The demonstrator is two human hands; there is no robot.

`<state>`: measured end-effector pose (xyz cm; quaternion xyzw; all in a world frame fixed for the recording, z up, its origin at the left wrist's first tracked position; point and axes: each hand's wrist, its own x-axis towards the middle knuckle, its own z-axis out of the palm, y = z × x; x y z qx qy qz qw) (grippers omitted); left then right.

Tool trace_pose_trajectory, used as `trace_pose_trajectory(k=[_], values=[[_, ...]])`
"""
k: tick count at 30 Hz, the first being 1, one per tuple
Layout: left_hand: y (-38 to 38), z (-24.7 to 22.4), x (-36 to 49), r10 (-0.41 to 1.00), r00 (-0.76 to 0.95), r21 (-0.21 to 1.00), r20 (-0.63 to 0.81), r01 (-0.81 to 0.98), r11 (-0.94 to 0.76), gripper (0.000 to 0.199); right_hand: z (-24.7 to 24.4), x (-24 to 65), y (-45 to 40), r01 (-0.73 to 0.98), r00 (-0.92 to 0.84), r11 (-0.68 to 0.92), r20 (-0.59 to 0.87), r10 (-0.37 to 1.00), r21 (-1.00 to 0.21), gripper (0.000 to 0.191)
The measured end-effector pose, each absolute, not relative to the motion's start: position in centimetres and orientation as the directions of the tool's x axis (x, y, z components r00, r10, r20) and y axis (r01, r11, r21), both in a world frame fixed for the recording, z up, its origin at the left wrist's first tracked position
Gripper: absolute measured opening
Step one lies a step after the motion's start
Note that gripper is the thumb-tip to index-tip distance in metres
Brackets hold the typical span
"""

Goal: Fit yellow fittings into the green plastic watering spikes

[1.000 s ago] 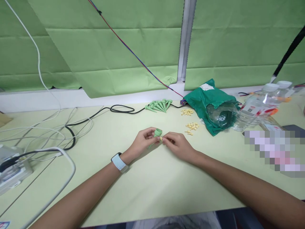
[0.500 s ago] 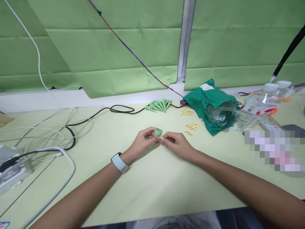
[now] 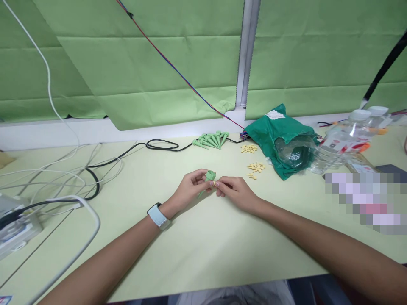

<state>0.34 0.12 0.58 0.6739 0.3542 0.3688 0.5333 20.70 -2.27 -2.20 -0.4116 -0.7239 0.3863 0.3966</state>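
My left hand is closed round a green plastic spike with a round, cup-like top; its pointed end slants down behind my fingers. Between both hands shows a small yellow peg against the side of the spike. My right hand pinches that peg between thumb and forefinger. Most of the peg is hidden by the fingertips. Beyond my hands lie two small heaps of similar yellow pegs, a nearer heap and a farther heap. Several more green spikes lie fanned out near the wall.
A torn green plastic bag lies at the back right beside clear bottles. A black cable runs along the back. White cables and a power strip take up the left side. A blurred-out flat object lies at right.
The hands stay together on the spike and peg, with only a slight shift of the fingertips. The whole view has moved a little.
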Motion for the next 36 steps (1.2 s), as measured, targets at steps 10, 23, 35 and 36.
trace_pose_trajectory(k=[10, 23, 35, 36], values=[[0.2, 0.3, 0.4, 0.873, 0.478, 0.984, 0.097, 0.085, -0.156, 0.026, -2.4, 20.5, -2.2, 0.246, -0.247, 0.353, 0.294, 0.923, -0.902, 0.016], [0.1, 0.9, 0.4, 0.900, 0.418, 0.988, 0.121, 0.040, -0.151, 0.016, -2.1, 20.9, -1.8, 0.336, -0.225, 0.434, 0.377, 0.899, -0.836, 0.016], [0.4, 0.5, 0.2, 0.906, 0.416, 0.995, 0.076, 0.028, -0.097, 0.018, 0.2, 30.7, 1.1, 0.784, -0.085, 0.331, 0.437, 0.896, -0.526, 0.011], [0.4, 0.5, 0.2, 0.905, 0.420, 0.995, 0.073, 0.030, -0.095, 0.018, 0.1, 31.5, 1.0, 0.825, -0.076, 0.293, 0.419, 0.905, -0.483, 0.010]])
